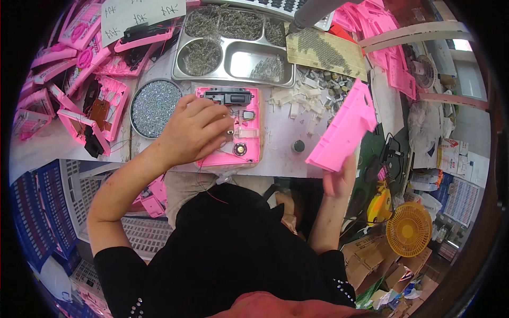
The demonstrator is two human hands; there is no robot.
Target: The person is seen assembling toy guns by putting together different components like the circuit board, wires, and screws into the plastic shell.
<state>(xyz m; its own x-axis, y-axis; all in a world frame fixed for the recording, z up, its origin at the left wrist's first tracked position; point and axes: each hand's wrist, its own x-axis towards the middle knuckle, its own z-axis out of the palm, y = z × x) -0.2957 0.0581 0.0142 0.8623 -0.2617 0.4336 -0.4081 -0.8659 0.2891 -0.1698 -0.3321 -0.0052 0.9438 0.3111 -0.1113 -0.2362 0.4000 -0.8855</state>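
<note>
On the white table before me lies a pink plastic housing, open side up, with a black part along its top end and a small round component near its lower end. My left hand reaches over the housing's left side with fingers bent down on it. What its fingertips pinch, if anything, is hidden beneath them. Off to the right, my right hand grips the lower end of a matching pink plastic panel, raised and tilted above the table. Thin wires trail from the housing's lower left side.
A round tin of small screws stands left of the housing. Behind it sits a steel compartment tray of small metal parts. Loose white pieces lie to the right, near a small dark cylinder. Pink assemblies crowd the left.
</note>
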